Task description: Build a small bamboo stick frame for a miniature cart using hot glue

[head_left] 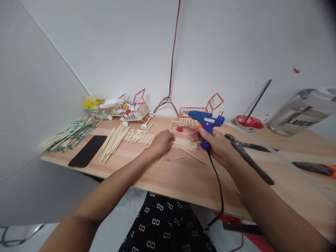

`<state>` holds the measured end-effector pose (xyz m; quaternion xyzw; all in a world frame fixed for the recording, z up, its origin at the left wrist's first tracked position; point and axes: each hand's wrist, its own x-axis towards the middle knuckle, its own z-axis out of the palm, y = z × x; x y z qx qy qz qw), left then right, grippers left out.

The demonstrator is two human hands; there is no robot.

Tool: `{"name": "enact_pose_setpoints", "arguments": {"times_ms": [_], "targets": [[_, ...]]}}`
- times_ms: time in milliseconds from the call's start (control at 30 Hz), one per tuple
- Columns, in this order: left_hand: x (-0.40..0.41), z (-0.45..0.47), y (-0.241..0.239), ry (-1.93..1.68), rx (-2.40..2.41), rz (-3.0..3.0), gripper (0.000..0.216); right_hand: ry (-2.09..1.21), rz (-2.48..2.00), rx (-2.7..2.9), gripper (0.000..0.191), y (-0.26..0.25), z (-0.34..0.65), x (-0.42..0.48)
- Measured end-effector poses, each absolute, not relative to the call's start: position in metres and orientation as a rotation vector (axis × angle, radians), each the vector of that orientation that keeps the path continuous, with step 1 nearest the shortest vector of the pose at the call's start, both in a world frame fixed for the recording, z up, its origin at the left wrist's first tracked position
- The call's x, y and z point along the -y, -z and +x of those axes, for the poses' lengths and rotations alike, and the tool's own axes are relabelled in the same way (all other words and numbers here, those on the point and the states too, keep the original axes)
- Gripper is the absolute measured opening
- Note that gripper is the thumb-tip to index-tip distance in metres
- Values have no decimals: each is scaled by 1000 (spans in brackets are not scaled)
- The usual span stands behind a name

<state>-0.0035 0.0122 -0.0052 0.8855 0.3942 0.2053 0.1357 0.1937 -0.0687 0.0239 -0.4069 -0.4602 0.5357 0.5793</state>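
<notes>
My right hand (212, 141) grips a blue hot glue gun (207, 122) with a lit red light; its nozzle points left and a black cord hangs from its handle. My left hand (163, 141) is low over the table with its fingers curled together. The ends of thin wooden sticks (190, 153) lie by its fingertips, but whatever is in the pinch is hidden. Just behind both hands stands a small stick-built cart (189, 112) with red edging. A red bottle cap (180, 129) sits in front of the cart.
Loose sticks (112, 142), a black phone (88, 151) and green-and-white stick packets (75, 134) lie left. Behind them are stick carts (136, 112) holding caps. To the right are large cutters (249, 157), a red paint container (249, 121) and a clear jar (301, 112).
</notes>
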Motion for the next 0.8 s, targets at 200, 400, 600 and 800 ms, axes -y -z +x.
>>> {"name": "enact_pose_setpoints", "arguments": {"times_ms": [200, 400, 600, 800], "targets": [[-21, -5, 7, -715, -1109, 2479, 14, -1243, -1029, 1078, 36, -20, 191, 70], [-33, -22, 9, -868, -1029, 1731, 15, -1154, -1108, 1133, 38, -20, 191, 74], [-26, -25, 5, -830, -804, 1323, 33, -1154, -1243, 1244, 40, -22, 190, 80], [-27, -27, -1, -837, -806, 1319, 31, -1223, -1354, 1291, 40, -23, 189, 85]]}}
